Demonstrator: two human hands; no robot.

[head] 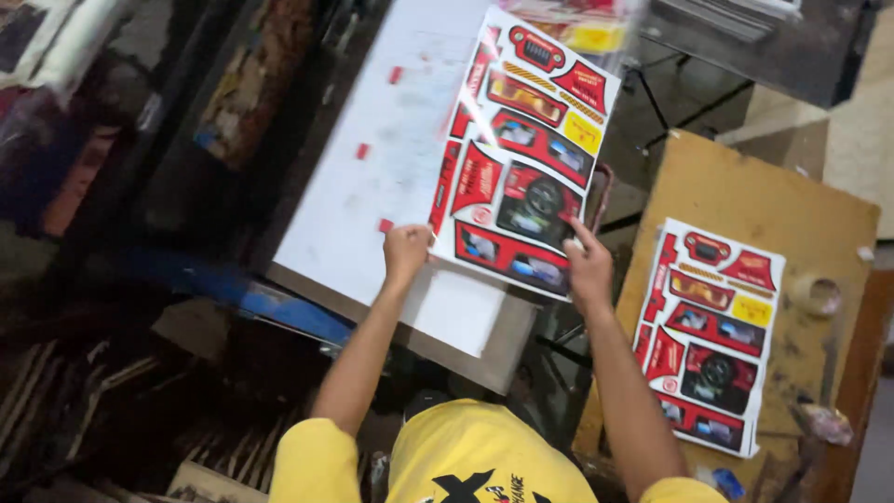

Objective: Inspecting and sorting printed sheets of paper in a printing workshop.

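Note:
A glossy sticker sheet (521, 158) printed with red, black and yellow car-part shapes lies across the right side of a white board (372, 186). My left hand (406, 251) pinches the sheet's near left corner. My right hand (587, 265) grips its near right corner, fingers on the printed face. Several small red tabs (362, 151) are stuck on the board to the left of the sheet.
A second sticker sheet of the same print (710, 335) rests on a brown wooden table (792, 205) at the right, beside a tape roll (816, 295). Dark shelving and clutter fill the left side. A blue bar (270, 303) runs under the board's near edge.

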